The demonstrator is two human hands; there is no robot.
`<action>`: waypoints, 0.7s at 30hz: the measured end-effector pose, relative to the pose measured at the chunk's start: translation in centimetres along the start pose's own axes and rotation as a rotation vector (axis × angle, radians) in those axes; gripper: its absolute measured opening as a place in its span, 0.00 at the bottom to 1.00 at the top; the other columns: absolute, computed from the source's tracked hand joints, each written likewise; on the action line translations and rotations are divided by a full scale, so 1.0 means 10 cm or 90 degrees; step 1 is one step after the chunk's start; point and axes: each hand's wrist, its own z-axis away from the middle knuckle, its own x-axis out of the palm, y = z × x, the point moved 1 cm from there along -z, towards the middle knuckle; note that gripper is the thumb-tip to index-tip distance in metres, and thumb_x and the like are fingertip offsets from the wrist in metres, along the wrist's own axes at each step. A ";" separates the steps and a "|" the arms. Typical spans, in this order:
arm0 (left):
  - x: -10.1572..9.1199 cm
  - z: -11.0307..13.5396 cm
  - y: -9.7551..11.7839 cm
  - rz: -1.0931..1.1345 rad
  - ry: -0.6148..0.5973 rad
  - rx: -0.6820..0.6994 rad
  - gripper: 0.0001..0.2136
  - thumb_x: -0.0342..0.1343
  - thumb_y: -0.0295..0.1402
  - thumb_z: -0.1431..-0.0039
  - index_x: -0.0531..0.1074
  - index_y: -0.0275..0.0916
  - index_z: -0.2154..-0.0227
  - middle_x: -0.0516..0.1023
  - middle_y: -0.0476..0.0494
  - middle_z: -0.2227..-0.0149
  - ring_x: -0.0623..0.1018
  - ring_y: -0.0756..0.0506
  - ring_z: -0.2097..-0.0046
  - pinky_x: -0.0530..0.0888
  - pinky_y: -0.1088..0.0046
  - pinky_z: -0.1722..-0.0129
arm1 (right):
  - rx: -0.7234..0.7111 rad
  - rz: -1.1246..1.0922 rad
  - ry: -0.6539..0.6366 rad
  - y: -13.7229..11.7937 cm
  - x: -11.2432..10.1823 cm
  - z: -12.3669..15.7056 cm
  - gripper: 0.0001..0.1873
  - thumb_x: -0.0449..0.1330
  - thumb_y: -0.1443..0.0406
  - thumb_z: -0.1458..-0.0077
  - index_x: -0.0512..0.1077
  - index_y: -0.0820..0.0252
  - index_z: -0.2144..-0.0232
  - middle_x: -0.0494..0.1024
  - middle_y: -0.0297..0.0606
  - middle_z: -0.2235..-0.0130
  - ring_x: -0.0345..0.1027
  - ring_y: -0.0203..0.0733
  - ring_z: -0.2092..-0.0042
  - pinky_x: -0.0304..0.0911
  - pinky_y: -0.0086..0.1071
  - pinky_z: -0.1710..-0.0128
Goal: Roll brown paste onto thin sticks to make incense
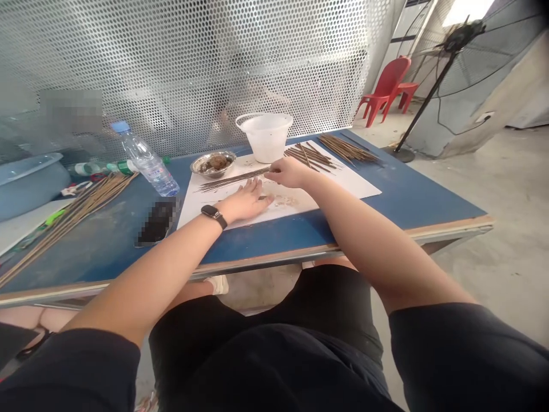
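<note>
- Nearest my camera, I see two dark sleeves (467,355) and one pair of black shorts (274,349), with the person seated at the edge of the surface (412,212), which is blue-topped.
- Two hands, close together but not touching. The left hand (246,201) lies flat and open on a white paper sheet (345,186), below a watch (213,216) on the wrist.
- The right hand (291,173) is curved over the end of a thin bundle of brown sticks (234,179), touching it; I cannot tell whether it is gripping.
- That bundle lies on the sheet, just above the left hand's fingers, with brown crumbs (281,200) nearby.
- Three more stick groups: one on the sheet's far side (309,157), one at the far corner (347,149), one long bundle at left (81,214). I cannot count single sticks.
- Beyond the sheet, I find one steel bowl (213,164) of brown paste and one white plastic pail (265,136).
- To the left are one water bottle (146,160), one pixelated black object (158,222), too blurred to name, and one blue basin (26,183).
- Past the surface stand one perforated metal screen (193,68), one red plastic chair (386,88) and one standing fan (454,57).
</note>
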 end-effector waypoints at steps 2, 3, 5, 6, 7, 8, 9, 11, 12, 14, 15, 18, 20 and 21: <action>-0.01 -0.08 0.01 0.004 -0.003 -0.009 0.48 0.29 0.63 0.31 0.40 0.28 0.22 0.34 0.31 0.21 0.39 0.35 0.21 0.46 0.52 0.24 | 0.003 0.006 -0.002 0.02 0.01 -0.02 0.16 0.58 0.57 0.33 0.76 0.60 0.69 0.80 0.42 0.66 0.69 0.42 0.64 0.57 0.35 0.64; -0.01 -0.06 0.03 0.001 -0.005 -0.008 0.49 0.29 0.63 0.32 0.39 0.27 0.22 0.34 0.30 0.21 0.40 0.34 0.21 0.46 0.52 0.24 | 0.005 0.006 -0.004 0.03 0.01 -0.03 0.16 0.58 0.57 0.33 0.77 0.60 0.69 0.80 0.42 0.65 0.69 0.42 0.64 0.57 0.35 0.64; 0.00 0.09 0.12 -0.013 -0.008 -0.003 0.51 0.31 0.65 0.32 0.38 0.24 0.23 0.35 0.27 0.21 0.42 0.33 0.21 0.47 0.53 0.24 | 0.007 0.002 -0.009 0.03 0.02 -0.04 0.16 0.58 0.56 0.33 0.77 0.59 0.68 0.81 0.42 0.65 0.70 0.43 0.63 0.57 0.35 0.64; 0.01 0.20 0.18 -0.021 -0.014 0.004 0.52 0.32 0.65 0.33 0.38 0.22 0.23 0.36 0.26 0.22 0.42 0.32 0.21 0.47 0.53 0.24 | 0.006 -0.001 -0.011 0.03 0.02 -0.04 0.16 0.58 0.56 0.33 0.78 0.59 0.68 0.81 0.42 0.65 0.70 0.43 0.63 0.58 0.35 0.64; 0.02 0.33 0.24 -0.031 -0.014 0.007 0.52 0.33 0.65 0.33 0.38 0.23 0.23 0.37 0.26 0.22 0.44 0.32 0.22 0.48 0.53 0.24 | 0.004 -0.005 -0.010 0.03 0.02 -0.04 0.16 0.59 0.56 0.33 0.78 0.59 0.68 0.81 0.42 0.65 0.70 0.43 0.63 0.58 0.35 0.64; 0.03 0.46 0.30 -0.040 -0.009 0.011 0.51 0.33 0.65 0.32 0.39 0.24 0.23 0.36 0.27 0.22 0.44 0.33 0.22 0.49 0.53 0.24 | 0.004 -0.009 -0.010 0.02 0.02 -0.03 0.15 0.59 0.56 0.33 0.78 0.59 0.68 0.81 0.42 0.65 0.70 0.43 0.63 0.58 0.35 0.63; 0.03 0.59 0.36 -0.046 -0.013 0.020 0.50 0.33 0.65 0.32 0.39 0.25 0.23 0.36 0.29 0.22 0.44 0.33 0.22 0.50 0.54 0.24 | 0.005 -0.013 -0.009 0.02 0.02 -0.03 0.15 0.59 0.56 0.33 0.78 0.59 0.68 0.81 0.42 0.65 0.70 0.43 0.64 0.58 0.36 0.63; 0.04 0.82 0.43 -0.053 -0.023 0.025 0.50 0.32 0.66 0.32 0.41 0.27 0.22 0.37 0.31 0.21 0.45 0.33 0.22 0.49 0.55 0.24 | 0.009 -0.016 -0.007 0.00 0.02 -0.02 0.15 0.59 0.57 0.33 0.77 0.59 0.68 0.81 0.43 0.65 0.70 0.43 0.64 0.58 0.36 0.63; 0.05 0.91 0.45 -0.054 -0.026 0.028 0.50 0.32 0.66 0.32 0.42 0.28 0.22 0.37 0.32 0.21 0.45 0.33 0.22 0.49 0.56 0.24 | 0.010 -0.017 -0.006 -0.01 0.01 -0.01 0.15 0.59 0.57 0.33 0.77 0.59 0.68 0.81 0.43 0.65 0.69 0.43 0.64 0.58 0.36 0.63; 0.05 1.02 0.47 -0.060 -0.032 0.035 0.51 0.32 0.67 0.33 0.42 0.28 0.22 0.37 0.34 0.21 0.45 0.34 0.21 0.49 0.57 0.24 | 0.010 -0.017 -0.005 -0.02 0.00 0.00 0.15 0.59 0.56 0.33 0.77 0.60 0.67 0.81 0.43 0.64 0.69 0.43 0.64 0.58 0.36 0.63; 0.05 1.03 0.46 -0.067 -0.034 0.039 0.51 0.33 0.67 0.33 0.41 0.28 0.22 0.37 0.34 0.21 0.45 0.33 0.21 0.48 0.57 0.24 | 0.011 -0.016 -0.007 -0.03 0.00 0.01 0.16 0.59 0.56 0.33 0.77 0.60 0.67 0.81 0.43 0.64 0.69 0.43 0.64 0.58 0.35 0.63; 0.04 0.91 0.44 -0.080 -0.040 0.044 0.52 0.33 0.66 0.33 0.40 0.25 0.22 0.35 0.32 0.21 0.44 0.33 0.21 0.47 0.56 0.24 | 0.011 -0.012 -0.017 -0.05 -0.01 0.03 0.16 0.59 0.56 0.32 0.78 0.61 0.67 0.81 0.43 0.64 0.69 0.42 0.64 0.58 0.35 0.62; 0.02 0.71 0.42 -0.070 -0.041 0.034 0.51 0.33 0.65 0.32 0.41 0.24 0.23 0.36 0.30 0.21 0.45 0.32 0.21 0.47 0.56 0.24 | 0.007 -0.003 -0.020 -0.06 -0.01 0.04 0.17 0.58 0.56 0.32 0.78 0.61 0.66 0.81 0.43 0.64 0.69 0.42 0.63 0.58 0.34 0.62; 0.00 0.59 0.40 -0.060 -0.038 0.025 0.51 0.32 0.65 0.32 0.41 0.24 0.23 0.37 0.30 0.21 0.45 0.32 0.21 0.48 0.55 0.24 | 0.006 0.003 -0.019 -0.06 -0.01 0.04 0.17 0.58 0.56 0.32 0.78 0.62 0.66 0.81 0.43 0.64 0.70 0.42 0.63 0.58 0.34 0.62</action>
